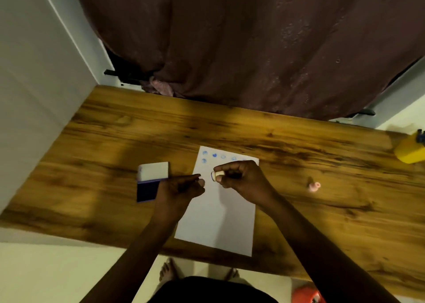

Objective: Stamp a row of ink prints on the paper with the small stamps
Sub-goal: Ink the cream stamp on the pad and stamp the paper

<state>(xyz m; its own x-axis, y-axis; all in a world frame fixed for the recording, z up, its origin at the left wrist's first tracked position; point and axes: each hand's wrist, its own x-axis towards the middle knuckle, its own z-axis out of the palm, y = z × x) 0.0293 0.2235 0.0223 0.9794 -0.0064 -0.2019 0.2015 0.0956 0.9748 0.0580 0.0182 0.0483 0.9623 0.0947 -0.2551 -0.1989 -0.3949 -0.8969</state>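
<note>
A white sheet of paper lies on the wooden table. Along its far edge runs a row of several blue prints, with one more print just below the first. My right hand hovers over the upper paper, holding a small pale stamp sideways with its face turned left. My left hand hangs beside it at the paper's left edge, fingers loosely curled and holding nothing. An open ink pad, white lid up and blue pad below, sits left of the paper, partly covered by my left hand.
A small pink stamp lies on the table to the right of the paper. A yellow container stands at the far right edge. A dark curtain hangs behind the table. A white wall bounds the left side.
</note>
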